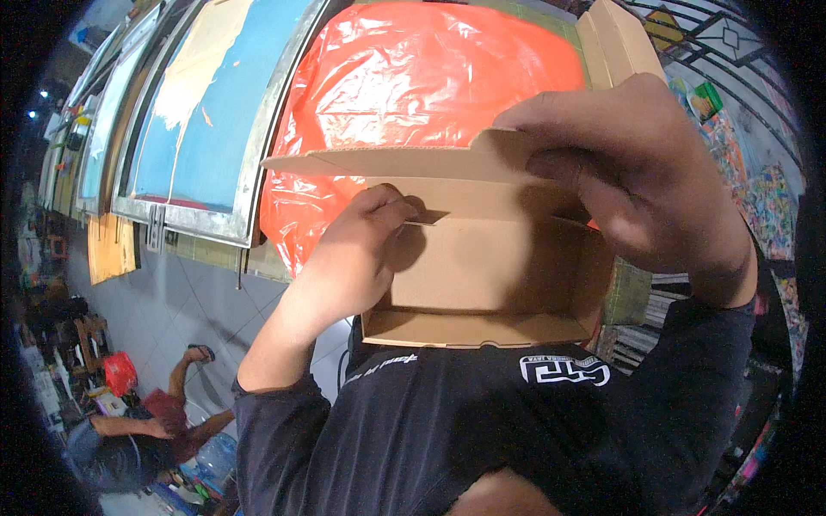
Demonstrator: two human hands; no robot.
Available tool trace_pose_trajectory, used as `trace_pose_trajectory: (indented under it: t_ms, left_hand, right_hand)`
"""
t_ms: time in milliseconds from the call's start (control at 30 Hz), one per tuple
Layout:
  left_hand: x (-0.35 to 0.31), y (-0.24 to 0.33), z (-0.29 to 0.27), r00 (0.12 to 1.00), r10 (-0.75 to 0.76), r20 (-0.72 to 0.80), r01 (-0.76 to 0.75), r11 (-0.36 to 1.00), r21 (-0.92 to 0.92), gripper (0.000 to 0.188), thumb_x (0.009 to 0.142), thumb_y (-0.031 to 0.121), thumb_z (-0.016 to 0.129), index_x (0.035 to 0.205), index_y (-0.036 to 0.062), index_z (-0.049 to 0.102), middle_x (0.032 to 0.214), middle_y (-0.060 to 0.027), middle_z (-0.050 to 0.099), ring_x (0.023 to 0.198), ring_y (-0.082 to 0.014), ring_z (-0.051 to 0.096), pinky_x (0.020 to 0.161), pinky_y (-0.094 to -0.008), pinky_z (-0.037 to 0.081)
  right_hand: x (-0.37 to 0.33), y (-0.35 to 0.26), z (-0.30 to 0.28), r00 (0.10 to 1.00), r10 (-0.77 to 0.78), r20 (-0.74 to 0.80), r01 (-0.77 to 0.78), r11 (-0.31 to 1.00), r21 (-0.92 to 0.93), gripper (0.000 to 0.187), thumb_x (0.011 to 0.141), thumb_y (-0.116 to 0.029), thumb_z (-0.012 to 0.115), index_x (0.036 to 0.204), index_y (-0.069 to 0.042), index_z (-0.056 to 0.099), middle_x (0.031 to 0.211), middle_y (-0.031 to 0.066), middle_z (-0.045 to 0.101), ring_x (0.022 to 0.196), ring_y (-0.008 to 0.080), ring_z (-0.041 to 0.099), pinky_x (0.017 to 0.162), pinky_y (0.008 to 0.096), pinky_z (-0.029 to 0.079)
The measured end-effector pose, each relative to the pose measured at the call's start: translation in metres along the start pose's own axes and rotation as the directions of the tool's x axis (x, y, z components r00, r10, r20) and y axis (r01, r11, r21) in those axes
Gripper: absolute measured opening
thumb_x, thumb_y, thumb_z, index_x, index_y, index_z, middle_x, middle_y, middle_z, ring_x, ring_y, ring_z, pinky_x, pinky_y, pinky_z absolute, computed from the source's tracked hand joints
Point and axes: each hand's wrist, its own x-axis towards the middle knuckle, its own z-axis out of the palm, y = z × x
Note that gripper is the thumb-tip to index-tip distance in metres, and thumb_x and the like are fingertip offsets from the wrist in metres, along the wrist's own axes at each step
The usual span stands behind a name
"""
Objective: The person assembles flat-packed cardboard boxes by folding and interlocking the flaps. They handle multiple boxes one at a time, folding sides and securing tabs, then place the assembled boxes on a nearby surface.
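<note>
A brown cardboard box (490, 267) stands open against my dark shirt, its inside facing up. Its lid panel (379, 161) is raised along the far side. My left hand (353, 249) is closed at the box's left far corner, fingers bent around a small side flap. The right hand (645, 172) grips the right end of the lid panel, thumb and fingers pinched on the cardboard. Part of the box's right wall is hidden behind this hand. Beyond the box lies a shiny red plastic sheet or bag (404, 77).
Framed screens (198, 112) with blue and cream surfaces stand in a row on the left. Another piece of folded cardboard (615, 43) lies at the far right, near a black metal grille (731, 39). A person (129, 447) sits on the tiled floor at lower left.
</note>
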Motion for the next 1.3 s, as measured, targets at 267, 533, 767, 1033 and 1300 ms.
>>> trace_pose_trajectory:
  t_ms: [267,533,767,1033,1300]
  left_hand:
    - [-0.014,-0.022,0.014,0.652,0.164,-0.741,0.079,0.957,0.281,0.050,0.071,-0.002,0.073,0.113,0.0000,0.046,0.114,-0.0131,0.047,0.104,-0.0236,0.050,0.085,-0.0327,0.044]
    - [-0.010,-0.031,-0.023,0.852,-0.172,-0.495,-0.119,0.857,-0.502,0.023,0.085,0.002,0.060,0.108,-0.0020,0.056,0.112,-0.0133,0.058,0.101,-0.0176,0.055,0.090,-0.0311,0.043]
    - [-0.013,-0.053,-0.044,0.966,0.006,-0.259,-0.129,0.876,-0.464,0.020,0.084,0.007,0.062,0.103,-0.0005,0.059,0.107,-0.0112,0.060,0.100,-0.0171,0.056,0.088,-0.0320,0.043]
    - [-0.001,-0.052,-0.046,0.898,-0.436,-0.066,0.164,0.469,-0.868,0.051,0.087,0.019,0.057,0.128,-0.0043,0.041,0.121,-0.0143,0.053,0.112,-0.0241,0.053,0.095,-0.0370,0.042]
    - [-0.035,-0.014,-0.047,0.955,-0.278,-0.105,0.058,0.521,-0.852,0.055,0.079,0.009,0.060,0.129,-0.0044,0.041,0.128,-0.0152,0.049,0.116,-0.0277,0.050,0.100,-0.0421,0.036]
  right_hand:
    - [0.008,0.040,-0.024,0.953,-0.046,0.299,-0.086,0.906,0.415,0.029,0.075,0.006,0.050,0.101,-0.003,0.060,0.085,0.0143,0.060,0.083,0.0234,0.059,0.070,0.0294,0.046]
    - [-0.019,0.030,0.004,0.997,-0.026,0.066,0.017,0.990,0.137,0.036,0.074,-0.007,0.068,0.108,0.002,0.059,0.089,0.0139,0.064,0.087,0.0229,0.063,0.076,0.0326,0.048]
    - [-0.137,0.110,-0.015,0.841,0.391,-0.374,-0.245,0.891,0.382,0.067,0.069,-0.016,0.077,0.127,-0.002,0.047,0.118,0.0077,0.058,0.108,0.0178,0.055,0.092,0.0340,0.043]
    - [-0.148,0.100,0.029,0.734,0.535,-0.419,-0.237,0.779,0.580,0.033,0.082,0.003,0.049,0.113,0.002,0.059,0.108,0.0069,0.064,0.099,0.0150,0.059,0.090,0.0305,0.046]
    - [-0.172,0.040,0.038,0.594,0.569,-0.568,-0.161,0.776,0.610,0.028,0.080,0.007,0.054,0.105,0.002,0.063,0.097,0.0072,0.066,0.091,0.0174,0.062,0.081,0.0294,0.049]
